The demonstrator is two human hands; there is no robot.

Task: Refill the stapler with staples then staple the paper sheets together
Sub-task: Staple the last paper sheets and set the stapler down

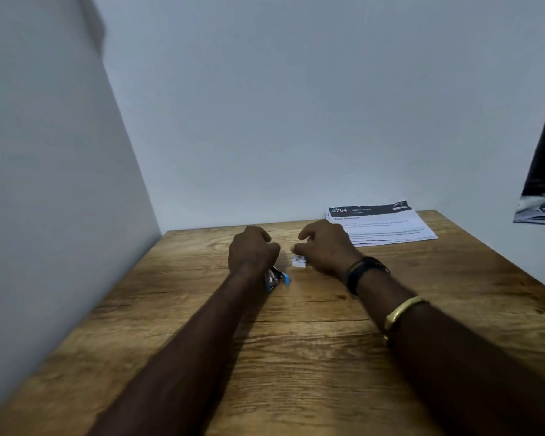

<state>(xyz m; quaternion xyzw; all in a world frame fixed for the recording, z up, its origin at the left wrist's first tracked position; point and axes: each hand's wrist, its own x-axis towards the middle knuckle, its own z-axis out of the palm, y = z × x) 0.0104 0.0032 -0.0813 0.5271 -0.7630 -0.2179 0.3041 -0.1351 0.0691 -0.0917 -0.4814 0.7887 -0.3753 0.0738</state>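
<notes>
Got the blue stapler [277, 278] gripped in the left hand [252, 251] mid table [296, 347], long axis toward the near edge, staple box [299, 262] just right of it under the curled right hand [326, 247], can't tell if pinching anything.

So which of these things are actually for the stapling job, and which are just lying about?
For the job: stapler, gripped by the left hand; small white box, probably staples, beside the right hand; paper sheets.
Just lying about: dark printed item at the right edge.
</notes>
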